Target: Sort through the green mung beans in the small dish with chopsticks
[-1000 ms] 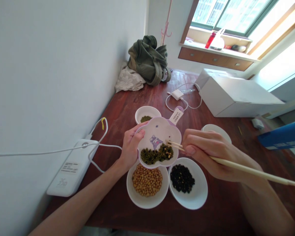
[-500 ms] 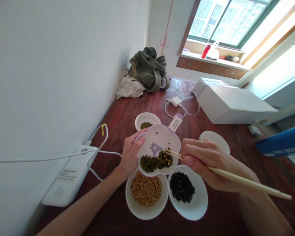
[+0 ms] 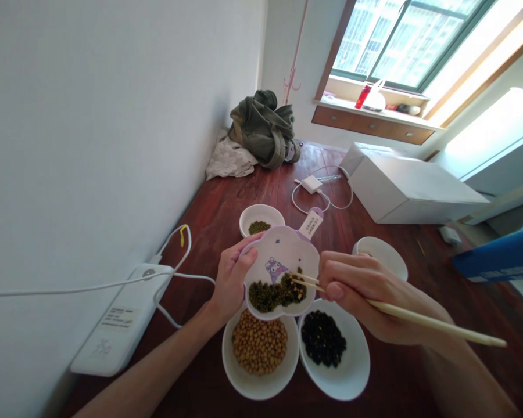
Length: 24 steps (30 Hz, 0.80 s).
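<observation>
My left hand (image 3: 235, 276) grips the left rim of a white, purple-edged bowl (image 3: 294, 247) with a short handle and a cartoon figure inside. Small green beans (image 3: 265, 296) lie along its lower side, mixed with a few yellowish and dark bits on the right. In my right hand (image 3: 361, 290) is a pair of wooden chopsticks (image 3: 436, 322); their tips are in the bowl at the right end of the beans. Below the bowl, partly covered by it, stands a white bowl of soybeans (image 3: 260, 342). Beside that one is a white bowl of black beans (image 3: 322, 339).
A white bowl with some green beans (image 3: 258, 227) stands behind. Another white bowl (image 3: 386, 255) is partly hidden by my right hand. A power strip (image 3: 122, 319) with white cables lies at left; a charger (image 3: 311, 184), green bag (image 3: 264, 128) and white box (image 3: 418, 183) are farther back.
The chopstick tips have shifted slightly within the beans at the bowl's right side. The whole view has moved a little, so things appear slightly lower.
</observation>
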### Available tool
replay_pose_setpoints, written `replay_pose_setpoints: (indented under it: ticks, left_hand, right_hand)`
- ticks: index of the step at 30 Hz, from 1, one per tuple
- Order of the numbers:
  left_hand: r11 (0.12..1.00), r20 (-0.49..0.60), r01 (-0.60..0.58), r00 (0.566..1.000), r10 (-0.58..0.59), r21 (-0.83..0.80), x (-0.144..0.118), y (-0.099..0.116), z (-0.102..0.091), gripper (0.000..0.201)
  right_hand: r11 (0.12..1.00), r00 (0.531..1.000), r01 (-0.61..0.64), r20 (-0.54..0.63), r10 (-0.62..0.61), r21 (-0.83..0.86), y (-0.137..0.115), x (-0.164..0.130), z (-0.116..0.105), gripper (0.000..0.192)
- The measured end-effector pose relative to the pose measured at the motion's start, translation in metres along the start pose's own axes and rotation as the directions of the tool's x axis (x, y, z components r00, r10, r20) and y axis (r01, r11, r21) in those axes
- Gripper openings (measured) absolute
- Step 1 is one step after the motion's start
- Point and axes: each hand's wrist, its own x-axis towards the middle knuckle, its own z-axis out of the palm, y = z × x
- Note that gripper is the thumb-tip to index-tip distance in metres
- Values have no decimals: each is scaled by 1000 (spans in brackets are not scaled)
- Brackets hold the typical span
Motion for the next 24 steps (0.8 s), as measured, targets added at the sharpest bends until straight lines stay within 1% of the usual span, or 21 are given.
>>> replay_pose_setpoints:
  ticks: [4, 11, 15, 18, 24]
  left_hand:
    - [1000, 10, -8, 1000, 8, 10, 0, 0, -1, 43]
    - [999, 19, 1, 1000, 0, -42, 0, 2, 0, 42]
    - [1000, -4, -11, 1000, 11, -8, -1, 1, 0, 42]
    - [1000, -9, 7, 1000, -7, 15, -2, 2, 1, 43]
    - [1000, -16, 7, 1000, -7, 5, -1, 4, 2, 42]
  right_hand:
    - [1000, 1000, 11, -7, -11, -13, 2, 0, 3, 21]
    - [999, 1000, 0, 4, 0, -50, 3, -1, 5, 22]
    - [997, 1000, 6, 21, -4, -74, 4, -1, 5, 23]
    - [997, 999, 14, 37, -11, -80, 4, -1, 5, 24]
    - [996, 999, 45, 24, -43, -83, 3, 1, 3, 23]
